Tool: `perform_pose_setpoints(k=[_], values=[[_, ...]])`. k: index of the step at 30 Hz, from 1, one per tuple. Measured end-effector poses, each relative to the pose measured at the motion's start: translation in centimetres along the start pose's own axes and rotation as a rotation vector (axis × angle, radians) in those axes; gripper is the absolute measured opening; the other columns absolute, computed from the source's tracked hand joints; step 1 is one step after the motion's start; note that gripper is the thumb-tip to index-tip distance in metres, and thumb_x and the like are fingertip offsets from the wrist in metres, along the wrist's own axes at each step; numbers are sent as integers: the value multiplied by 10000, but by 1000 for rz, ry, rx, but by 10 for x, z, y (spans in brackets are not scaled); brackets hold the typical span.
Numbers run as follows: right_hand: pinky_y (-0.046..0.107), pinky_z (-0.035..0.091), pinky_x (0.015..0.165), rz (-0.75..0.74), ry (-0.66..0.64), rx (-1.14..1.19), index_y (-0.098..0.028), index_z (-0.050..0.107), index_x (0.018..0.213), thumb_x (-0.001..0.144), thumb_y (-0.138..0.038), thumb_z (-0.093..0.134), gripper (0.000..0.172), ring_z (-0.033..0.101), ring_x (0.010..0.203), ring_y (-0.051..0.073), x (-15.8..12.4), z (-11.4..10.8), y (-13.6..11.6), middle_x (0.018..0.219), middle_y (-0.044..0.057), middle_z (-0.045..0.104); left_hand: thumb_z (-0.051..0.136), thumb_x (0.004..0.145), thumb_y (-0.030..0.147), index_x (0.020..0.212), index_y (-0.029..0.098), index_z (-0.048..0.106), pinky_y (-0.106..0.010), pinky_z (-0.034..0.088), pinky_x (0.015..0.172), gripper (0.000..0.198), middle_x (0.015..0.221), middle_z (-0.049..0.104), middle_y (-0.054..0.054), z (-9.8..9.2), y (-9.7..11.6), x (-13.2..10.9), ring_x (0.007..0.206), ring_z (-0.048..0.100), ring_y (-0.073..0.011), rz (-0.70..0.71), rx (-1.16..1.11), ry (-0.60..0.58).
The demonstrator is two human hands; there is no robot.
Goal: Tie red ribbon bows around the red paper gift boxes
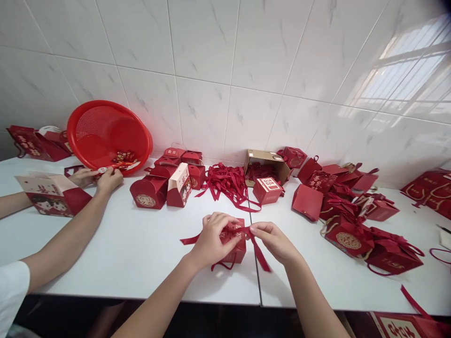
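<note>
A small red gift box [237,248] stands on the white table [141,253] right in front of me. A red ribbon [260,256] crosses its top, with ends trailing left and down to the right. My left hand [213,239] is closed on the ribbon at the box's top left. My right hand [273,240] pinches the ribbon just right of the box.
Another person's two hands [100,178] at the left hold small items by a tilted red basket [107,134]. Red gift boxes [165,185], a pile of red ribbons [229,183], an open cardboard box [266,164] and several finished red boxes [352,220] line the wall side.
</note>
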State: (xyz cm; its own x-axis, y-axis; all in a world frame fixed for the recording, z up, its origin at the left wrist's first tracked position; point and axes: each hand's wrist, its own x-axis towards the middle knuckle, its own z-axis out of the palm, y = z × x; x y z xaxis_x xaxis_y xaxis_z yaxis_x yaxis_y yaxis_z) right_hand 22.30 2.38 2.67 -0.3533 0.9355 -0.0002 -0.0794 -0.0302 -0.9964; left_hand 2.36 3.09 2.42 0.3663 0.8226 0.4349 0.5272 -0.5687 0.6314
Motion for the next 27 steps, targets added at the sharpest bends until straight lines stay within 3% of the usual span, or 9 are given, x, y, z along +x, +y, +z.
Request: perform_pose_setpoints(k=[4,8,13,17,20,22,27], values=[[292,440,724,-8,47,-36,-185,726,810,762,-435,671,261,574,680,145,-3,6,-8,675,6,643,581,796,197,917,230,593,-389,323,858,126,895,671,1,6,5,7,861,595,-192,-21,73,83],[281,462,632,37,164,-164,-164,726,807,758,-452,656,301,578,600,144,-5,8,-6,627,11,630,561,780,159,945,216,563,-373,341,846,174,907,672,-3,6,-4,8,856,605,-188,-70,79,196],[286,485,609,-50,182,-309,-192,682,1069,785,-321,611,319,621,603,167,8,26,8,585,-17,623,550,772,186,965,216,542,-389,354,849,196,892,658,-9,5,-4,5,849,612,-203,-99,52,194],[290,484,644,-167,283,-383,-200,720,895,803,-279,561,201,603,662,166,20,41,18,777,38,686,516,750,152,970,216,528,-388,372,881,230,934,625,-20,-3,-5,2,903,587,-204,-114,-66,179],[291,476,687,-256,380,-442,-199,695,819,808,-286,557,164,585,720,168,22,46,25,892,60,664,502,744,160,921,213,508,-352,403,862,185,937,588,-27,-11,-20,-1,924,554,-199,-183,-178,194],[282,468,675,-253,332,-416,-200,659,828,835,-288,518,166,582,718,165,21,46,29,861,51,657,538,761,234,860,213,488,-331,411,826,112,891,559,-16,-13,-34,-4,883,533,-194,-275,-208,172],[273,461,672,-198,243,-349,-207,586,846,886,-300,435,182,589,713,159,18,47,32,814,26,664,549,791,430,721,198,488,-278,418,679,250,706,513,21,-8,-57,-11,691,494,-156,-431,-408,-49]])
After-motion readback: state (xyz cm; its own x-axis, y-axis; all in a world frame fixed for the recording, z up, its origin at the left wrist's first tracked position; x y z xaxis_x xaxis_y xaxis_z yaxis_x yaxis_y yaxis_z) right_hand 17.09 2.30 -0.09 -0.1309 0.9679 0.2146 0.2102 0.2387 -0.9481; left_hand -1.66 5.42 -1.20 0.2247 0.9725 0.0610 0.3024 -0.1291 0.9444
